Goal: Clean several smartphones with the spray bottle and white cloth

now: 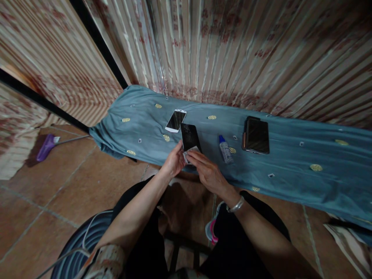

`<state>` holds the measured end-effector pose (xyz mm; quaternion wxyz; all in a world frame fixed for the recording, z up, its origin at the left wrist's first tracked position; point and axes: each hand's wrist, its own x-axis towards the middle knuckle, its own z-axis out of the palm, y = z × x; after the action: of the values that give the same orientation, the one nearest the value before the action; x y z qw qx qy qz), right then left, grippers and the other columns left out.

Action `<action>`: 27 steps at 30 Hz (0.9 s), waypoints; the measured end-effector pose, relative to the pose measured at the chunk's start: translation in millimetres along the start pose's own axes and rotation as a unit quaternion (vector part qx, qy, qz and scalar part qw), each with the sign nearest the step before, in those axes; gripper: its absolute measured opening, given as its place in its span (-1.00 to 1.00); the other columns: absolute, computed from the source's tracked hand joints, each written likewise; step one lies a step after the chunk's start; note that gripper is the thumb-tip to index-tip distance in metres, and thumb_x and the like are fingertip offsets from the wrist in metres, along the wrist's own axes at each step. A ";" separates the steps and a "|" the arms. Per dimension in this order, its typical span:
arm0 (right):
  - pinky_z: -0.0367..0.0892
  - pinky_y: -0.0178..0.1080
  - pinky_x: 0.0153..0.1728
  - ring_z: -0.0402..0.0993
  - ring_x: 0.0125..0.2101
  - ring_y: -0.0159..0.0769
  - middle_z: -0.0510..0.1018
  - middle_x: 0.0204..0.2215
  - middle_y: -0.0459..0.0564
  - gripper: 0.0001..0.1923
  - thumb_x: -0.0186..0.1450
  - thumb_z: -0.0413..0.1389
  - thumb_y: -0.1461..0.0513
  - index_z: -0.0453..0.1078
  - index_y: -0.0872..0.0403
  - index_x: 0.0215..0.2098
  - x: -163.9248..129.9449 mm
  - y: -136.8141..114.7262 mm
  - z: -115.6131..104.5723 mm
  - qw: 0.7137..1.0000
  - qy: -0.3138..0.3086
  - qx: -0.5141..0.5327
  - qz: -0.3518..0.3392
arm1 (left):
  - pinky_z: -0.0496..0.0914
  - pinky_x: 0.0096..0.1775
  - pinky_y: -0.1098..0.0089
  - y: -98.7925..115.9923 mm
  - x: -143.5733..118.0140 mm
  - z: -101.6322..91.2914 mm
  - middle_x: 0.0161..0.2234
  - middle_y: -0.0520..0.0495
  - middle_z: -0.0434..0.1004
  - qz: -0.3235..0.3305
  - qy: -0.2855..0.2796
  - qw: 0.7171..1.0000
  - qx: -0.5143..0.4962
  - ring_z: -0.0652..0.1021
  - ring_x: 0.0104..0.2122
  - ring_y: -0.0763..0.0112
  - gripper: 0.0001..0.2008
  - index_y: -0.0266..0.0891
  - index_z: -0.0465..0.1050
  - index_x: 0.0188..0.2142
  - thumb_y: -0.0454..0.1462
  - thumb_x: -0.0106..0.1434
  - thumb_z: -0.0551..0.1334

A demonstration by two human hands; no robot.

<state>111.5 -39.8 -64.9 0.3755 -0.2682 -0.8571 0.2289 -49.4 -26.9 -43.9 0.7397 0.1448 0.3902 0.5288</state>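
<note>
Striped, patterned curtain (232, 50) across the whole background, brown tiled floor (72, 182) below. Long blue cloth (305, 170) spread over a low surface, dotted with yellow ovals. Dark tablet-like device (257, 135) lying flat on the cloth, right of centre. White phone (176, 120) lying face up farther back, left of centre. Black phone with cracked screen (190, 138) at the cloth's near edge, just beside the white one, gripped at its lower end by both hands. Left hand (174, 161) curled on the phone's left lower corner, fingers closed against it. Right hand (207, 172) with fingertips pinched at the phone's bottom edge, silver bracelet (236, 205) at the wrist. Small bottle with blue cap (224, 149) lying on the cloth between black phone and dark device. Purple broom head (45, 147) on the floor, far left.
</note>
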 end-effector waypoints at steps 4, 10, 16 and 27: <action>0.34 0.01 0.27 0.32 0.27 -0.24 0.48 0.19 0.06 -0.48 0.47 -0.18 0.37 0.27 -0.04 0.31 -2.5 2.5 -0.5 1.000 0.015 -0.015 0.002 | 0.48 -0.35 0.40 3.1 -0.5 0.9 -0.21 -0.16 0.66 0.020 0.000 1.000 0.008 0.62 -0.31 0.29 -0.57 -0.29 0.49 0.05 -0.06 0.33 0.19; 0.33 0.03 0.28 0.31 0.27 -0.23 0.47 0.20 0.04 -0.46 0.45 -0.18 0.37 0.27 -0.07 0.31 -6.0 9.0 -3.2 0.999 0.025 -0.013 0.016 | 0.55 -0.21 0.26 11.4 -4.3 6.0 -0.14 -0.16 0.65 0.053 0.034 0.998 -0.005 0.63 -0.21 0.25 -0.65 -0.24 0.41 0.10 -0.22 0.37 0.13; 0.31 -0.01 0.29 0.32 0.26 -0.25 0.48 0.19 0.04 -0.48 0.46 -0.18 0.37 0.30 -0.06 0.30 -6.0 10.9 -3.8 0.999 0.042 -0.023 0.019 | 0.56 -0.14 0.20 11.3 -6.2 4.1 -0.02 -0.13 0.60 0.077 0.022 0.997 0.007 0.60 -0.11 0.22 -0.68 -0.17 0.44 0.05 -0.27 0.31 0.20; 0.30 -0.02 0.30 0.34 0.25 -0.24 0.45 0.22 0.02 -0.46 0.42 -0.16 0.39 0.32 -0.05 0.28 -5.0 26.3 -7.3 0.997 0.050 -0.023 0.051 | 0.50 -0.01 -0.08 6.1 -8.9 3.6 -0.13 -0.12 0.61 0.053 -0.012 0.999 0.000 0.61 -0.09 0.18 -0.75 -0.22 0.41 -0.02 -0.33 0.31 0.18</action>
<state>127.5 -21.8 -78.6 0.3994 -0.3309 -0.8277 0.2142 -52.1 -31.7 -34.0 0.7150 0.1716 0.3736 0.5655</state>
